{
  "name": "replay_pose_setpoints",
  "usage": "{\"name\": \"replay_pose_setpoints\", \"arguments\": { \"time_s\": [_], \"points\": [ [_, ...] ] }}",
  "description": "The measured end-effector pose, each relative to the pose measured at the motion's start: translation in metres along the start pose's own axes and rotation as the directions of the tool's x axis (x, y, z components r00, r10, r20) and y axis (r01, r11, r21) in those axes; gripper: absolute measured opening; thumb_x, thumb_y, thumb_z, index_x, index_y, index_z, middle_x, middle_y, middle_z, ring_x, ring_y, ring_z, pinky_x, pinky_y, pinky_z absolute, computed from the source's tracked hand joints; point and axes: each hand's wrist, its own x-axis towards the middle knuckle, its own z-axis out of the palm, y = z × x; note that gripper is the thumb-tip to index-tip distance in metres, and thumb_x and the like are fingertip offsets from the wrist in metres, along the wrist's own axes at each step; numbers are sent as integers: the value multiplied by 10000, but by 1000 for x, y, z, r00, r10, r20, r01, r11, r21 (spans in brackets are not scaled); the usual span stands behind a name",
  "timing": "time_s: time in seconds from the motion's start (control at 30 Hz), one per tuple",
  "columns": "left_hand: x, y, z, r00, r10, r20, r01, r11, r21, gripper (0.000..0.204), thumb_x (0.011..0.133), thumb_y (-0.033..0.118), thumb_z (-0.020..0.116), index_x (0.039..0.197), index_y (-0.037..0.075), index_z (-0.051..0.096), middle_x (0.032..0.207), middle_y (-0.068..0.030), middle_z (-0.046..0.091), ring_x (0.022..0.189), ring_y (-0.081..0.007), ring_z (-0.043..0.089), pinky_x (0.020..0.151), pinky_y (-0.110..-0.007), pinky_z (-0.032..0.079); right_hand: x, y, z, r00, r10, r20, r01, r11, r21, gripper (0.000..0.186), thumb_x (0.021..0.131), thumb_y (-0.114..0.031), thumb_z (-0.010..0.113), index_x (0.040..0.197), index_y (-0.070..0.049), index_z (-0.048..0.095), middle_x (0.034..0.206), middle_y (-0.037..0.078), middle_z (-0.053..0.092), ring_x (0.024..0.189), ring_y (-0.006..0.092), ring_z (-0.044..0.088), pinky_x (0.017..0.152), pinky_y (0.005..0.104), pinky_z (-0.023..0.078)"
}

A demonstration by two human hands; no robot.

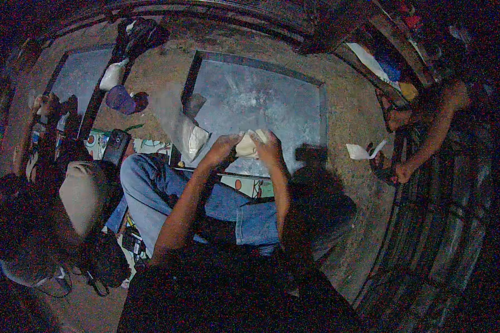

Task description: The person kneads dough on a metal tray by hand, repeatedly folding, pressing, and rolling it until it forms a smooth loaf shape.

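Just above the near edge of a grey board (255, 94), my left hand (228, 147) and my right hand (266, 147) both grip a pale cream object (245, 145), fingers curled round it; I cannot make out exactly what it is. Left of my hands a silvery-white packet (196, 141) lies at the board's lower left. My crossed legs in blue jeans (161, 183) are beneath my forearms.
Another person's knee (83, 194) and a dark phone (116, 145) are at left, near a second board (80, 72), a white bag (113, 75) and a purple object (119, 99). At right are another person's arm (436, 133) and a small white item (358, 151).
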Motion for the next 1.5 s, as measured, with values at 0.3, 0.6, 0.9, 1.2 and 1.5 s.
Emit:
{"name": "replay_pose_setpoints", "arguments": {
  "time_s": [0.3,0.6,0.9,1.2,1.5],
  "points": [
    [8,26,6,907,-421,-13,355,781,-514,325,927,329,653,1081,42,663,821,-21,646,633,-86,557,518,-236,421,2,24,-8,987,107,117,-123,982,141,482,853,-323,704,1181,6,575,1006,209,648,934,333,649,829,376,519],
    [1,26,-2,973,-232,2,211,880,-425,260,940,266,623,1100,61,643,926,-40,670,765,-144,633,639,-248,502,2,18,-17,967,-49,251,49,999,6,393,997,-297,475,1290,-45,545,1150,161,651,919,290,653,827,325,510],
    [-2,31,-24,805,-558,201,588,712,-382,517,1001,490,422,1087,20,622,839,-62,669,707,-139,623,585,-277,488,-5,-34,-38,857,-88,508,-69,957,283,635,695,-92,834,1268,-75,562,1194,84,635,1078,178,617,886,321,528],
    [4,55,-8,889,-404,215,457,764,-455,520,959,514,515,1123,30,610,908,-43,665,738,-106,607,596,-231,474,4,-11,-44,935,99,341,-193,947,255,528,769,-166,799,1215,30,595,1058,83,685,921,138,646,803,285,522],
    [0,65,-17,927,-352,129,374,894,-246,446,813,184,787,1185,-1,625,975,-47,680,809,-91,601,680,-220,496,2,-2,-43,907,38,420,-133,971,198,467,798,-181,771,1192,16,614,985,68,694,840,152,656,734,302,533]
  ]
}}
